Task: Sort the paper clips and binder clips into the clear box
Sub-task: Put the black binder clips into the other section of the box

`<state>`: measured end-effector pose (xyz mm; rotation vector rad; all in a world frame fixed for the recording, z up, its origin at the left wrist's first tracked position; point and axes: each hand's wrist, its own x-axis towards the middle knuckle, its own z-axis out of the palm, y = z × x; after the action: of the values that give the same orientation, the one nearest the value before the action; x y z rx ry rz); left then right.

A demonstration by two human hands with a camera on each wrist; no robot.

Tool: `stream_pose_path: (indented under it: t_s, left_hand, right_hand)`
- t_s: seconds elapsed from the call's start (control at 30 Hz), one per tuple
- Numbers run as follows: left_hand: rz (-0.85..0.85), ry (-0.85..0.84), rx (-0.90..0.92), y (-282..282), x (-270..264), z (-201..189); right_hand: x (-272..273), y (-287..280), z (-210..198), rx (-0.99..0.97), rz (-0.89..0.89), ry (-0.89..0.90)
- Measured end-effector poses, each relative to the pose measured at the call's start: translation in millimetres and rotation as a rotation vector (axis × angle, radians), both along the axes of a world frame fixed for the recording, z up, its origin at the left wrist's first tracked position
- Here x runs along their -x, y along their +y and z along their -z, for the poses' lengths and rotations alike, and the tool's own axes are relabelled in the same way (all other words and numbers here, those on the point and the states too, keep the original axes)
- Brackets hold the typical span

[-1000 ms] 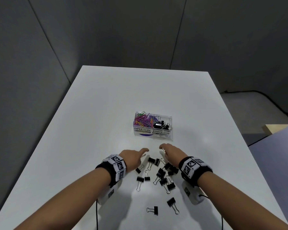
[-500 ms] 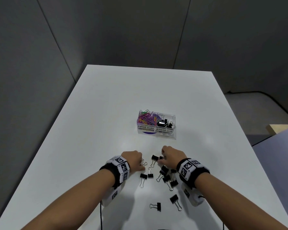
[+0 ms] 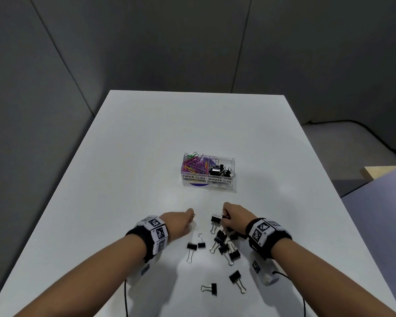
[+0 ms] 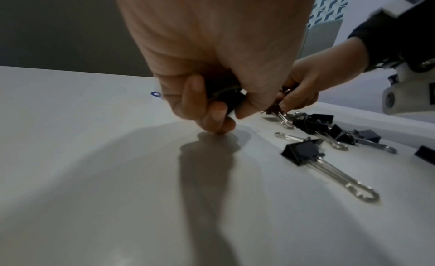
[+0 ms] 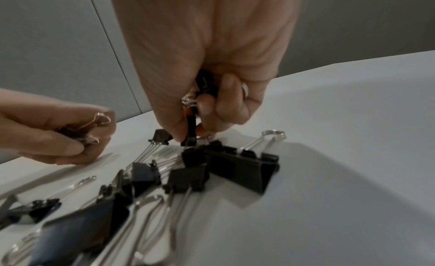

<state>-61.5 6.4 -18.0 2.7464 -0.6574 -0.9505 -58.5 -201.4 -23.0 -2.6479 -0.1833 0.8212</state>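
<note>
The clear box (image 3: 208, 179) stands mid-table, coloured paper clips (image 3: 193, 165) in its left compartment and black binder clips (image 3: 218, 170) in its right. Several black binder clips (image 3: 223, 244) lie scattered on the white table (image 3: 124, 179) between my hands. My left hand (image 3: 181, 223) is curled round a black binder clip (image 4: 226, 97), with knuckles near the table. My right hand (image 3: 234, 217) grips binder clips (image 5: 191, 125) in its curled fingers, above the pile (image 5: 226, 169).
Two single binder clips (image 3: 212, 288) (image 3: 236, 277) lie nearer the table's front edge. Black cables run from both wrist cameras off the front. Grey partition walls stand behind and to the left. A purple surface (image 3: 386, 225) adjoins on the right.
Both hands drew back from the box toward the pile and curled round binder clips. The clip that lay by my left hand is gone from the table.
</note>
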Motion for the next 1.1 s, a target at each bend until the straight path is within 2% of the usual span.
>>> stream_pose_path:
  t_s: [0.13, 0.3, 0.43, 0.63, 0.77, 0.9, 1.1]
  left_hand:
    - [-0.008, -0.004, 0.049, 8.1, -13.3, -3.3]
    - [0.056, -0.061, -0.019, 10.1, -41.2, -10.7]
    - [0.120, -0.142, -0.041, 2.6, -66.5, -26.9]
    - [0.135, -0.321, 0.025, -15.4, -113.3, -59.3]
    - [0.110, -0.365, 0.031, -34.4, -137.8, -71.1]
    - [0.121, -0.385, 0.049, -56.9, -151.5, -69.9]
    - [0.127, -0.281, 0.104, -85.8, -156.9, -50.7]
  right_hand:
    - [-7.5, -6.9, -10.1, -0.073, 0.000, -0.014]
    - [-45.0, -15.2, -48.8, -0.133, 0.038, -0.171]
    - [-87.9, -18.2, -68.1, -0.052, 0.079, -0.256]
    - [-125.8, -3.9, -60.4, 0.015, -0.006, -0.224]
    - [-127.1, -1.1, -53.9, -0.089, -0.007, -0.231]
    - [-118.7, -16.5, -48.0, -0.166, 0.089, -0.310]
    - [-82.3, -43.7, -36.2, -0.194, 0.142, -0.359]
